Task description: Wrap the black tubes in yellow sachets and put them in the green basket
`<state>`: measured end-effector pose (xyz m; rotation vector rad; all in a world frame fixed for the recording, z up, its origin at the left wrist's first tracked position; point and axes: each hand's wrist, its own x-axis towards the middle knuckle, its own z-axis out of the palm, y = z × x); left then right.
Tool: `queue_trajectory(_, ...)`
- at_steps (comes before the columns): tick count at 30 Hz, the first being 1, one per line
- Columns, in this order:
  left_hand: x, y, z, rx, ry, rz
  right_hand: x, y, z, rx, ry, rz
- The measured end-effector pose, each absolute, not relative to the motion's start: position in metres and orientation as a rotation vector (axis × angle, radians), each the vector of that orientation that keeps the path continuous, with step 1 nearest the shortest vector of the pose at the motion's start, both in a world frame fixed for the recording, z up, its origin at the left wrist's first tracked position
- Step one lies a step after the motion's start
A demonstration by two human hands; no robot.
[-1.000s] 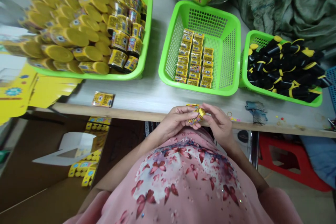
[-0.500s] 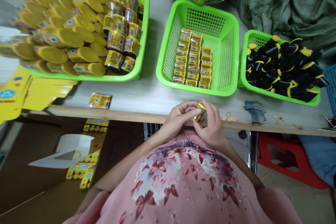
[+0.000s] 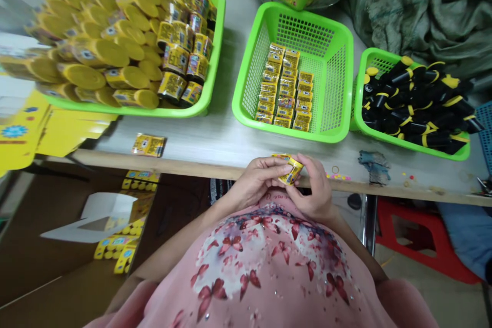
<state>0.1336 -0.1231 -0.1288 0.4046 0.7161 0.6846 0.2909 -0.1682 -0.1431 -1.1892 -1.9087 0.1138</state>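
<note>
Close together at the table's front edge, my two hands hold a small, shiny yellow printed label sleeve (image 3: 291,173). My left hand (image 3: 258,178) is closed around its left side, thumb laid across it. Fingertips and thumb of my right hand (image 3: 315,184) pinch the right side. Part of the sleeve is hidden by my fingers. Ahead of them, a green basket (image 3: 292,132) contains yellow printed packs in rows. Further left on the table lies a flat yellow printed stack (image 3: 148,145).
A green basket (image 3: 218,41) at left is piled with yellow-capped jars. At right, another basket (image 3: 413,142) holds black bottles with yellow bands. A blue-grey scrap (image 3: 374,165) lies near the wooden edge (image 3: 418,192). Below left, an open carton (image 3: 46,287) contains yellow packs; a red stool (image 3: 426,246) stands below right.
The yellow sleeve turns in my fingers: narrow and edge-on half a second ago, its printed face shows broader now. My right hand has shifted slightly while both hands keep hold.
</note>
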Motion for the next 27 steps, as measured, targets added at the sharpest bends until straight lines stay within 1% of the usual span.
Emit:
queue_trajectory(6,0.14,-0.123,-0.134,0.659,0.94,0.848,0.29,-0.167,-0.156,-1.199,-1.992,0.086)
queue_trajectory(10,0.142,-0.121,-0.141,0.837,0.974,0.936,0.289,-0.164,-0.156,-1.26,-1.954,0.074)
queue_trajectory(13,0.139,-0.118,-0.142,0.902,0.931,0.916,0.297,-0.159,-0.136,-1.244,-2.081,0.247)
queue_trajectory(16,0.133,-0.116,-0.14,0.978,0.892,0.891,0.31,-0.154,-0.108,-1.101,-2.325,0.412)
queue_trajectory(19,0.125,-0.116,-0.136,0.993,0.865,0.857,0.321,-0.143,-0.089,-1.008,-2.5,0.475)
queue_trajectory(22,0.111,-0.118,-0.139,1.005,0.897,0.857,0.333,-0.106,-0.079,-1.008,-2.456,0.522)
queue_trajectory(24,0.1,-0.118,-0.148,1.088,1.027,0.916,0.341,-0.062,-0.072,-1.164,-2.324,0.534)
queue_trajectory(27,0.087,-0.116,-0.165,1.306,1.284,1.05,0.349,0.017,-0.064,-1.692,-2.09,0.499)
